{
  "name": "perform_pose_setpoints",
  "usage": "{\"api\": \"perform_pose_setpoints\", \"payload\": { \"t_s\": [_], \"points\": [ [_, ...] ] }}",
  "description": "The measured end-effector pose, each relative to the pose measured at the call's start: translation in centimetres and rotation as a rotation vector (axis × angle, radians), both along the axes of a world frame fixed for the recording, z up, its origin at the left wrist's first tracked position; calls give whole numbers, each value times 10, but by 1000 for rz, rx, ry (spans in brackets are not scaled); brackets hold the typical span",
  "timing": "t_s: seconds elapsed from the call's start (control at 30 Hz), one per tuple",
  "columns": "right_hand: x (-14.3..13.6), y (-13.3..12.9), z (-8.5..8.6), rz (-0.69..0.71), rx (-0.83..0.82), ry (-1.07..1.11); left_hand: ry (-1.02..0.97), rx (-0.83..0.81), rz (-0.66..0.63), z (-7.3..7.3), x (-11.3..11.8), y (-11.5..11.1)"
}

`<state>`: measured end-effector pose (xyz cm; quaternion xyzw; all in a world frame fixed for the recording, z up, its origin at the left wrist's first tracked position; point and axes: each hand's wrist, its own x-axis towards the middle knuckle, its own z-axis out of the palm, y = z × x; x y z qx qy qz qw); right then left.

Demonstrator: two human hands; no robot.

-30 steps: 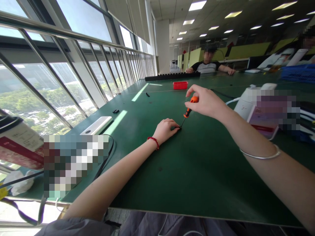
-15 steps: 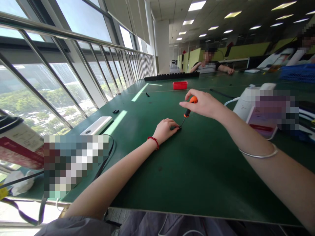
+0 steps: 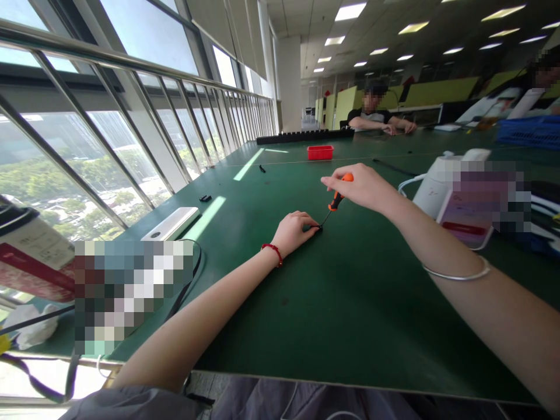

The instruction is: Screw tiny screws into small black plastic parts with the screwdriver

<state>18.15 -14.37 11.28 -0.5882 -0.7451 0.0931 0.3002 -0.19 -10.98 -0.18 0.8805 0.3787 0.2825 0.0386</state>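
Observation:
My right hand (image 3: pixel 361 185) grips the orange and black handle of a screwdriver (image 3: pixel 336 201), fingers closed round its top. The shaft slants down to the left, its tip meeting a small black part (image 3: pixel 319 228) on the green table. My left hand (image 3: pixel 296 230) rests on the tabletop, its fingertips pinching that part and holding it down. The part is too small to name, and the fingers partly cover it. Two small black pieces (image 3: pixel 205 198) lie farther left, and another small black piece (image 3: pixel 262 169) lies farther back.
A red tray (image 3: pixel 320 153) and a long black strip (image 3: pixel 306 136) stand toward the far side of the green table (image 3: pixel 271 326). At left are a white box (image 3: pixel 171 224) and a large cup (image 3: pixel 35 256). A phone (image 3: pixel 466 224) leans at right. People sit beyond.
My right hand has shifted slightly down and its fingers have closed more round the screwdriver handle. My left hand stays put. The person across the table has brought their hands together.

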Motion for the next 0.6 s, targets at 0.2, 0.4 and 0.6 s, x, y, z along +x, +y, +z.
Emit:
{"api": "perform_pose_setpoints", "payload": {
  "t_s": [0.2,0.4,0.6],
  "points": [
    [0,-1,-1,164,-254,33,-27,-28,6,-1,-1,1],
    [4,-6,-1,208,-229,121,-103,-107,-1,-1,-1,3],
    [3,-10,-75,128,82,-22,-194,-197,9,-1,-1,3]
  ]
}}
